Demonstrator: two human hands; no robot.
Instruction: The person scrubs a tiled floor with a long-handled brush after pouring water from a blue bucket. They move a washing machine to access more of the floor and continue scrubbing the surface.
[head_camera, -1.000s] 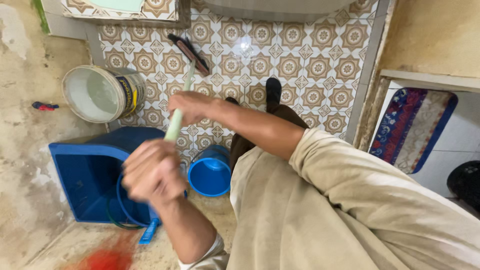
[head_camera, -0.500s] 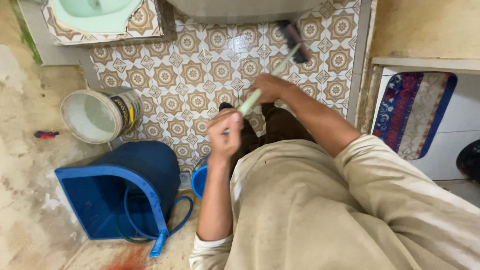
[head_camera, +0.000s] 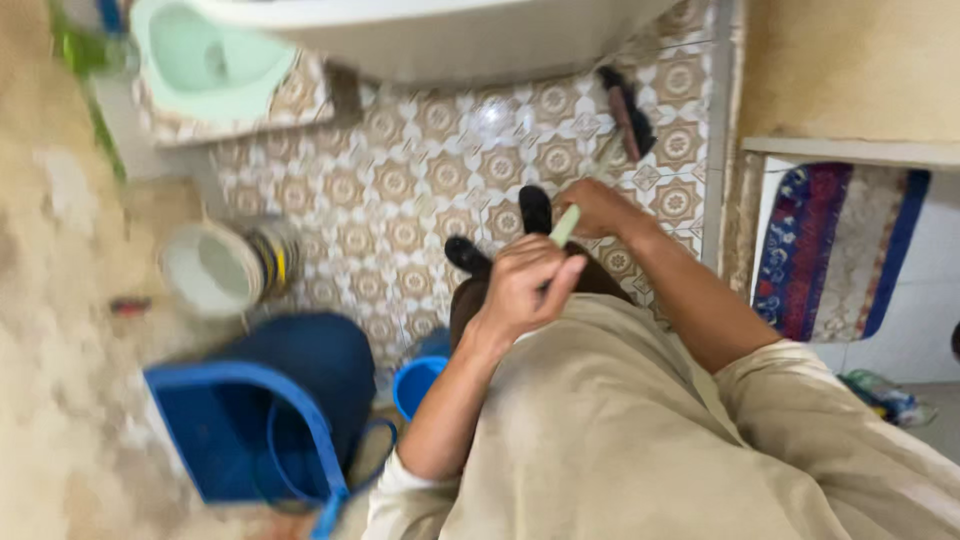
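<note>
Head view: both hands were closed round a long-handled brush. The left hand (head_camera: 522, 285) gripped the pale green handle (head_camera: 565, 224) near its upper end, fingers wrapped tight. The right hand (head_camera: 597, 207) held the same handle just beyond, further down towards the head; its fingers appeared curled round the shaft, though blur hid the detail.

The brush head (head_camera: 627, 110), dark with a reddish back, lay on the patterned floor tiles (head_camera: 400, 180) well beyond both grips, close to the wall on the right.

The long axis ran from the left hand up and to the right, sloping down and away from the body, with the bristle end farthest from the person.

It looked light and stiff, a thin rigid shaft that would not bend much. The smooth handle might slip if wet, so the two spaced grips seemed the sensible hold.

Below and left of the grips sat a blue bucket (head_camera: 418, 382), a blue bin (head_camera: 250, 430) and a white pail (head_camera: 215, 270).
</note>
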